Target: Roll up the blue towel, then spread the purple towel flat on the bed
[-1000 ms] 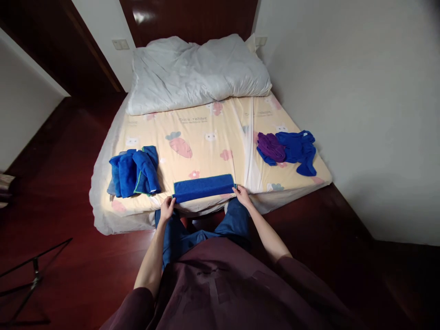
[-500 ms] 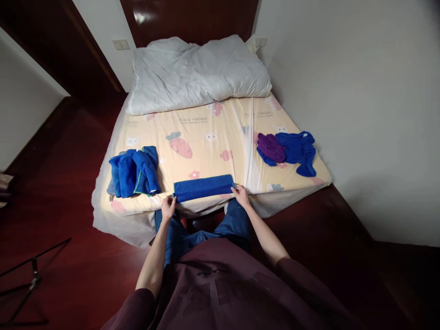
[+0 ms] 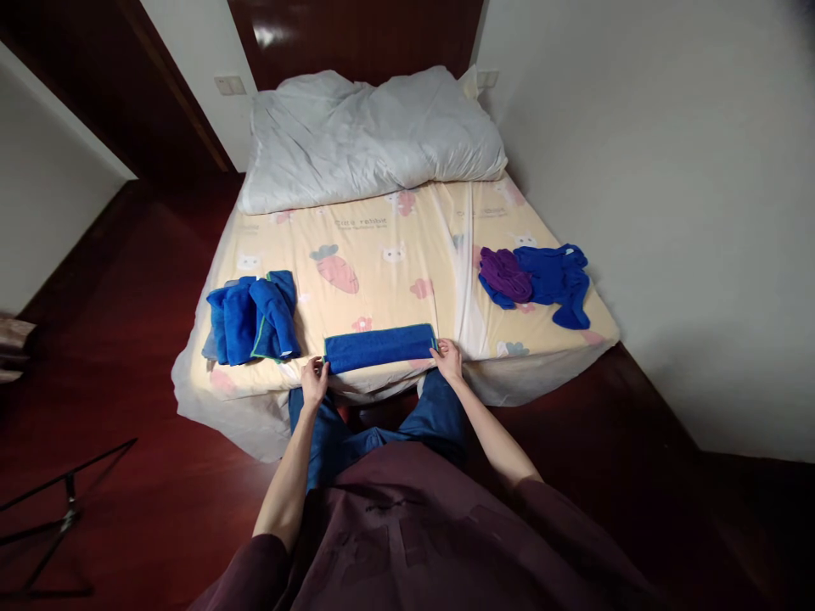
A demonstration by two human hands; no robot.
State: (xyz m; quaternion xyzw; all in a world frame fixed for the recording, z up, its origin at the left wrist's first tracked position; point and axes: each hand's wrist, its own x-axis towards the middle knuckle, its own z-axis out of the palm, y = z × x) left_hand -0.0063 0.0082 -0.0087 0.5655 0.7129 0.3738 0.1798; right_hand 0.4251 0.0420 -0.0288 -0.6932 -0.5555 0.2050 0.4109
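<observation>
The pale sheet overhang [image 3: 245, 424] beside the left jeans leg [image 3: 324, 445] now droops lower than a second ago, and the left hand [image 3: 314, 383] sits slightly farther forward at the folded blue towel [image 3: 380, 347]

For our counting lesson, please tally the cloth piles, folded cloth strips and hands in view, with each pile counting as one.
Cloth piles: 2 (left pile, right pile)
Folded blue strip: 1
Hands: 2 (left hand, right hand)
Total: 5
</observation>
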